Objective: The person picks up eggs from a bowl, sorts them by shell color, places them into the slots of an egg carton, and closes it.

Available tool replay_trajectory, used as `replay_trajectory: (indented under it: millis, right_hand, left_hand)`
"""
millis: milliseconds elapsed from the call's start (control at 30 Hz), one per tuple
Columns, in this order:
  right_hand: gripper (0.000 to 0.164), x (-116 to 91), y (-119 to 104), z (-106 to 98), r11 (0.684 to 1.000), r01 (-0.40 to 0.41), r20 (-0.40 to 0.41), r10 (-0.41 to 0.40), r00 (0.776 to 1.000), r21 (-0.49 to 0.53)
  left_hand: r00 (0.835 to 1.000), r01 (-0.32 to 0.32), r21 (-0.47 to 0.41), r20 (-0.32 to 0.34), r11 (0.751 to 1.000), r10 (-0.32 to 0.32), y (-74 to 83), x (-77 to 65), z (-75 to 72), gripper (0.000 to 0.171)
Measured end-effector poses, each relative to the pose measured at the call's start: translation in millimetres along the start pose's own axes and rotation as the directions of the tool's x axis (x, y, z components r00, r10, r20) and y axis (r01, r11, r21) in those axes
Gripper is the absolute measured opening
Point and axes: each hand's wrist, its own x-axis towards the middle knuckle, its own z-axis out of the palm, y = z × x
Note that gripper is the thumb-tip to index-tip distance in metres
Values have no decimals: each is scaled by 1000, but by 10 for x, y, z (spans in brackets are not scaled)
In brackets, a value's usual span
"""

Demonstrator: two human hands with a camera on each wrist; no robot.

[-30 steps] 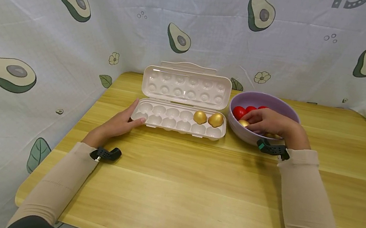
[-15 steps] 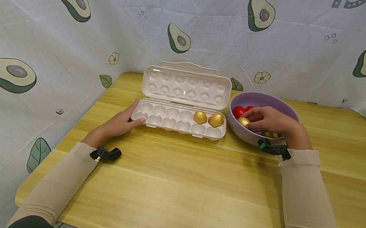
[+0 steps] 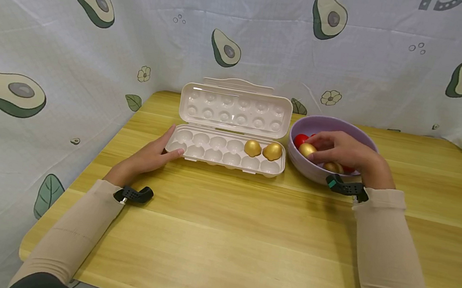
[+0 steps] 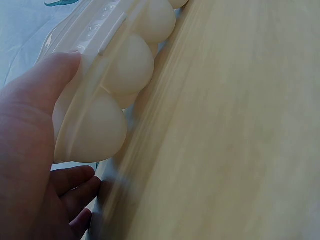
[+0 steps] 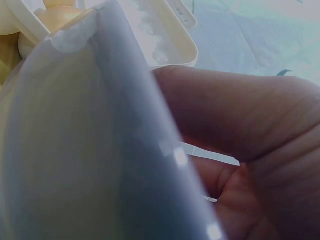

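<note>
My left hand (image 3: 145,156) grips the left end of a pale plastic egg box (image 3: 218,143), thumb on its front rim. In the left wrist view, the fingers (image 4: 75,180) curl below its corner. The lid stands open at the back. Two gold eggs (image 3: 252,148) sit in the back row at the right end. My right hand (image 3: 346,153) reaches into a purple bowl (image 3: 306,171) and pinches a gold egg (image 3: 306,150) near its left rim. In the right wrist view the bowl's wall (image 5: 90,130) hides that egg from sight.
Red eggs (image 3: 300,140) and another gold egg (image 3: 333,167) lie in the bowl, partly covered by my hand. The bowl stands right beside the egg box on a wooden table (image 3: 234,236). An avocado-print cloth (image 3: 268,28) hangs behind.
My right hand has risen slightly in the bowl, and the pinched gold egg has come up with it, showing more. The left hand and egg box have stayed still.
</note>
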Motion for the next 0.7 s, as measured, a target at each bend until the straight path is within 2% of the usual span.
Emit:
replay_trajectory:
  millis: [333,567,700]
  right_hand:
    - [40,-4,5,0,997,5,-10,-4,1000,76]
    - [42,-6,-4,-4,999,5,-33,-4,999,45]
    - [42,-10,-18,-6,998,2,-34,0,999,65]
  left_hand:
    - [1000,1,6,2,1000,-1,-4,1,0,79]
    - [1000,-1,2,-2,1000,1,-1,-3,-1,79]
    - [1000,3,1,-2,1000,-3,-5,0,3,79]
